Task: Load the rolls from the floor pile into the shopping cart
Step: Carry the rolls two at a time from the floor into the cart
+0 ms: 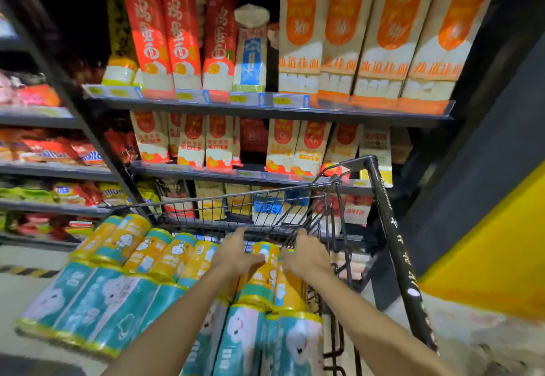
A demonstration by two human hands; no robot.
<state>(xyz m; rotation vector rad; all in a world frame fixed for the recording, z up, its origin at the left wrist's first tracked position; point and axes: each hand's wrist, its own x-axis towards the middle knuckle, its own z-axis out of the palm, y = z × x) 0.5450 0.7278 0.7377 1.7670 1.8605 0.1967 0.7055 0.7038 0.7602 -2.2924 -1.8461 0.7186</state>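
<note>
Left hand (236,256) and right hand (306,254) straight-fingered, flanking orange roll (265,272) in shopping cart (387,213); seating judged underway; release needed next.

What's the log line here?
phase: loading | left hand: on orange roll | right hand: beside it | shopping cart: loaded

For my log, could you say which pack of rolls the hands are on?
The orange pack at the cart's right end, between left hand and right hand; the others lie unheld.

The wire shopping cart (280,213) carries orange-and-teal rolls (165,257) piled under the fingers (237,237); beyond them, store shelves (265,110) bear upright noodle packets (339,36).
</note>
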